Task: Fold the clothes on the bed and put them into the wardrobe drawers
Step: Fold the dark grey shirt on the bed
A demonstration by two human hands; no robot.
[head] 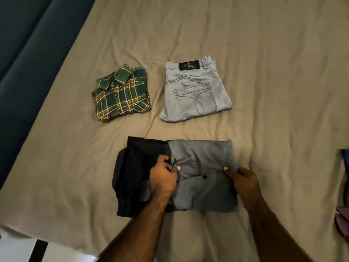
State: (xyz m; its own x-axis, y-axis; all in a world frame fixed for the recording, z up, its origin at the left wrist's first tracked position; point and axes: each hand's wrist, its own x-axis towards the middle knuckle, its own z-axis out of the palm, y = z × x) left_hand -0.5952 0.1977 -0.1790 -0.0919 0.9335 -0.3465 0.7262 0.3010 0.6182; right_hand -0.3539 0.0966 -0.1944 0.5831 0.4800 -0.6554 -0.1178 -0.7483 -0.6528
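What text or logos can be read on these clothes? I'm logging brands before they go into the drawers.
"CK": a monogram on the dark waistband patch of the folded light jeans.
Small black label on the folded green plaid shirt: pale lettering, too small and blurred to read.
Grey and navy garment gripped by the left hand and right hand: no text visible.

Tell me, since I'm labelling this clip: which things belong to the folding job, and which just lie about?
Job: grey garment pinched by left hand and right hand; dark garment; folded plaid shirt; folded jeans.
Lying about: bed sheet; coloured cloth, mostly cropped.
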